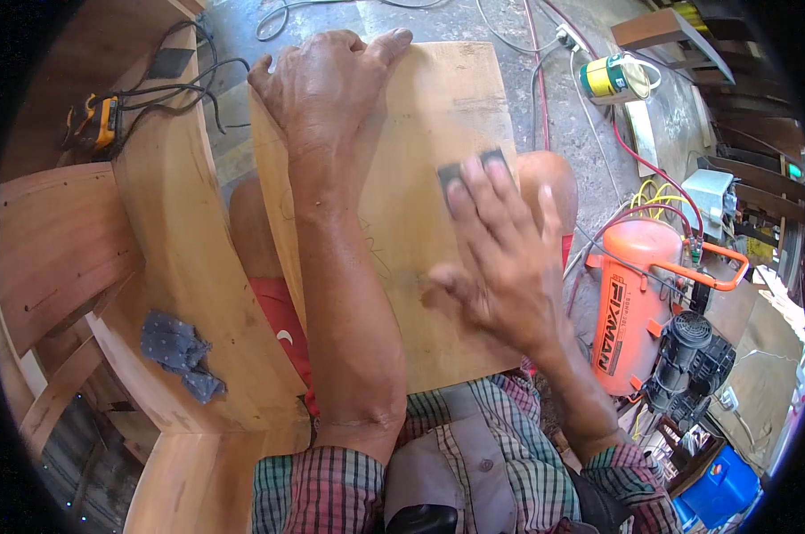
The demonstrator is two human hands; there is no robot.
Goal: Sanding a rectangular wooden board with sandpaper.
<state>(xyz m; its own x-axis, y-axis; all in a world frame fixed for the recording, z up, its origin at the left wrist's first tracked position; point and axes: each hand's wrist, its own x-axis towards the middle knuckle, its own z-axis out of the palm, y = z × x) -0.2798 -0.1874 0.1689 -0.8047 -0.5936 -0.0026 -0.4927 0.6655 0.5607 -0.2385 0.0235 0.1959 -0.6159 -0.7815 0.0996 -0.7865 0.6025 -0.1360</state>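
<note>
A pale wooden board (429, 107) lies across my lap, tilted slightly, with faint pencil marks and dark smudges on its face. At its far edge, my left hand (327, 84) is hooked over the top, its fingers bent down behind the wood and mostly hidden. My left forearm runs along the board's left side. On the right half, my right hand (505, 245) presses a small dark piece of sandpaper (449, 176) flat against the surface. The sandpaper shows around the fingertips, and the hand is partly blurred by motion.
Curved wooden panels (166, 231) stand at my left, bearing a crumpled dotted cloth (178, 351) and a yellow-black power tool (95, 123) with a cord. An orange air compressor (638, 303) stands at right; beyond it are a paint can (614, 80), hoses and a blue container (721, 488).
</note>
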